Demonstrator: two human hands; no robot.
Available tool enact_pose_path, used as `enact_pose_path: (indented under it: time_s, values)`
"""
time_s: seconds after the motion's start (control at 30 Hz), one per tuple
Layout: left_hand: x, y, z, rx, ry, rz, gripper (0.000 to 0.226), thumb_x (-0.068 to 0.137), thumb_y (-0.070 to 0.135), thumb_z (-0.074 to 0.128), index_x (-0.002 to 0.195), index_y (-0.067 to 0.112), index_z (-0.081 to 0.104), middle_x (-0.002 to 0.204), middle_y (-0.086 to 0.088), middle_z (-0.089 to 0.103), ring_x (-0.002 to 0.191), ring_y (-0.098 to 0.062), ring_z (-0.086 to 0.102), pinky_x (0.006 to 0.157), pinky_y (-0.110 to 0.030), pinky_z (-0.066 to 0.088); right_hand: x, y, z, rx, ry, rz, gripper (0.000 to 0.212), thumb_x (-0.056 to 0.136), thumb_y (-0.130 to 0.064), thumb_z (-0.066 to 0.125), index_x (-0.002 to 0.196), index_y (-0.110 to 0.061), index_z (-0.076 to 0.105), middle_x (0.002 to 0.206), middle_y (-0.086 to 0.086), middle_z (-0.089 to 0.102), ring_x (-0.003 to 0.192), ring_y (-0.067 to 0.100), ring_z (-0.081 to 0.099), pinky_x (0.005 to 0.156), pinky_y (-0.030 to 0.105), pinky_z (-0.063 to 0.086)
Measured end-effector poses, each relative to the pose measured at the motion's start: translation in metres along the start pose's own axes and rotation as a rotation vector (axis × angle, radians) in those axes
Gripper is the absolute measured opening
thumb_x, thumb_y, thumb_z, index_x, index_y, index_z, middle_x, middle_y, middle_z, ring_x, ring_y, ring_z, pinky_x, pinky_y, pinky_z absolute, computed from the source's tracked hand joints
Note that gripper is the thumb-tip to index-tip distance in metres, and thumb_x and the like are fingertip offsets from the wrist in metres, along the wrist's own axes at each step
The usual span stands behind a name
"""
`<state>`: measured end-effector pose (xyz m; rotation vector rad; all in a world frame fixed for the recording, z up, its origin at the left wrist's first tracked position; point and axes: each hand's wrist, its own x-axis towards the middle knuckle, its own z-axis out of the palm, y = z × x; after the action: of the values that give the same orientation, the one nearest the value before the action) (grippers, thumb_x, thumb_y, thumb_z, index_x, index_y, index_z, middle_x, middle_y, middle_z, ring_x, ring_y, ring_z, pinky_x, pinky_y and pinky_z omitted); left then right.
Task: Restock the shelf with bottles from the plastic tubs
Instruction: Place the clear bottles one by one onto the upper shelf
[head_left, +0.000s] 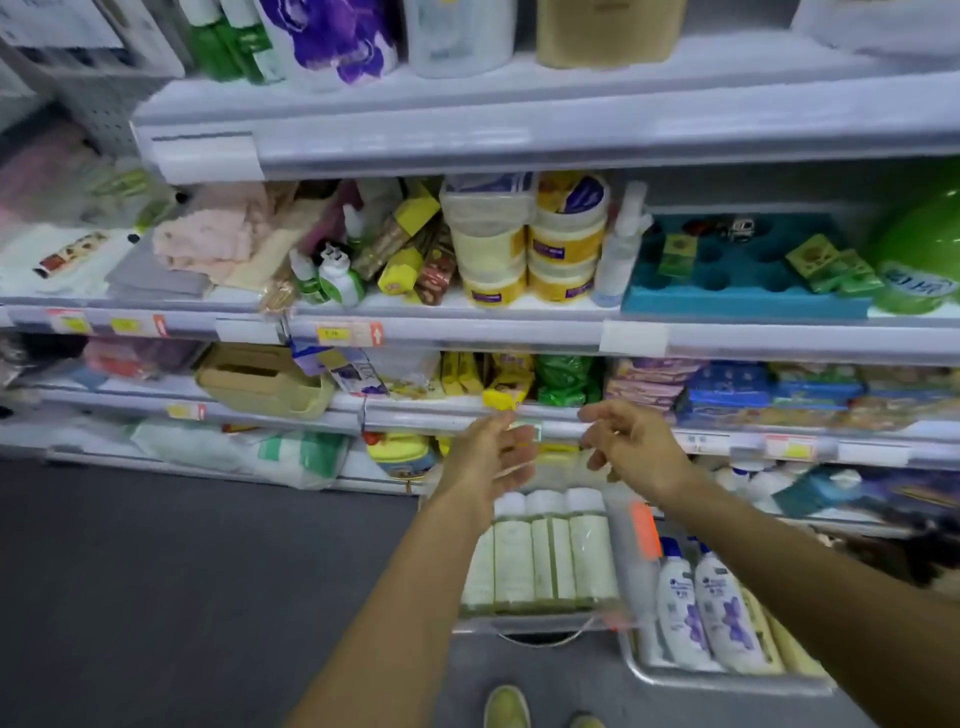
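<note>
A clear plastic tub (626, 566) stands on the floor below me, holding several pale green bottles with white caps (545, 556) lying side by side. To its right a second tub (727, 678) holds white bottles with blue caps and purple flowers (719, 608). My left hand (491, 452) and my right hand (631, 441) hover above the first tub, in front of the shelf edge (566, 428). Both hands have fingers spread and hold nothing.
The shelving (519, 332) is crowded: yellow-lidded jars (566, 244), a teal tray (737, 270), a green ball (919, 244), packets and wipes lower down. Grey floor (182, 571) lies to the left. My shoes (506, 706) show at the bottom.
</note>
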<state>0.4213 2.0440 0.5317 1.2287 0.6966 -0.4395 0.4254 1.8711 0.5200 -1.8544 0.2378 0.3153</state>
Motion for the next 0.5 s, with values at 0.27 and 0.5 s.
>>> enact_pose_path:
  time_s: [0.27, 0.5]
  values:
    - [0.112, -0.111, -0.062, -0.003, 0.115, -0.239, 0.015, 0.101, 0.024, 0.051, 0.104, 0.014, 0.062, 0.095, -0.006, 0.071, 0.082, -0.021, 0.066, 0.066, -0.031, 0.052, 0.040, 0.139, 0.077, 0.011, -0.097, 0.320, 0.020, 0.092, 0.004, 0.048, 0.104, -0.005, 0.062, 0.082, 0.012, 0.063, 0.055, 0.019, 0.057, 0.050, 0.026, 0.040]
    - [0.195, -0.185, -0.119, 0.041, 0.261, -0.348, 0.015, 0.100, 0.022, 0.053, 0.097, 0.012, 0.064, 0.092, -0.004, 0.068, 0.083, -0.019, 0.063, 0.071, -0.033, 0.054, 0.074, 0.222, 0.151, 0.024, -0.202, 0.504, 0.020, 0.092, 0.001, 0.049, 0.107, -0.006, 0.060, 0.085, 0.011, 0.062, 0.066, 0.022, 0.057, 0.051, 0.025, 0.044]
